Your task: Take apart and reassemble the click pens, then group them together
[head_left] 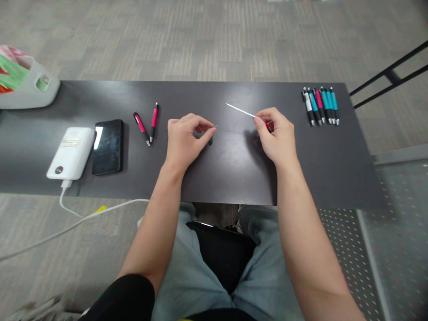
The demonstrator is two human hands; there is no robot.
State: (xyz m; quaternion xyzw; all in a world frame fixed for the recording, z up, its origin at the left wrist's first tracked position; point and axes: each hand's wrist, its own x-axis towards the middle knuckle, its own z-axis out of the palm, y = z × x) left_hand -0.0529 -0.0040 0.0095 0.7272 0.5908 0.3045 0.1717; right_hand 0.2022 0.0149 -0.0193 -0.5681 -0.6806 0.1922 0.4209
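Observation:
My right hand [276, 133] pinches a red pen barrel [268, 126], mostly covered by the fingers. A thin white ink refill [239, 109] sticks out of it toward the upper left. To the left, my left hand [189, 138] is closed, with thumb and forefinger pressed together on a small silvery pen part [216, 126]; its exact kind is too small to tell. Just below those fingertips shows a short black piece [210, 141], partly hidden by the thumb. Two red-and-black pens [141, 128] lie left of my left hand, their tips close together.
On the dark table [230, 178], a row of several pens [321, 106] in white, teal and red lies at the right. At the left are a black phone [108, 147], a white power bank [71, 152] with a cable [117, 206], and a white basket [47, 89].

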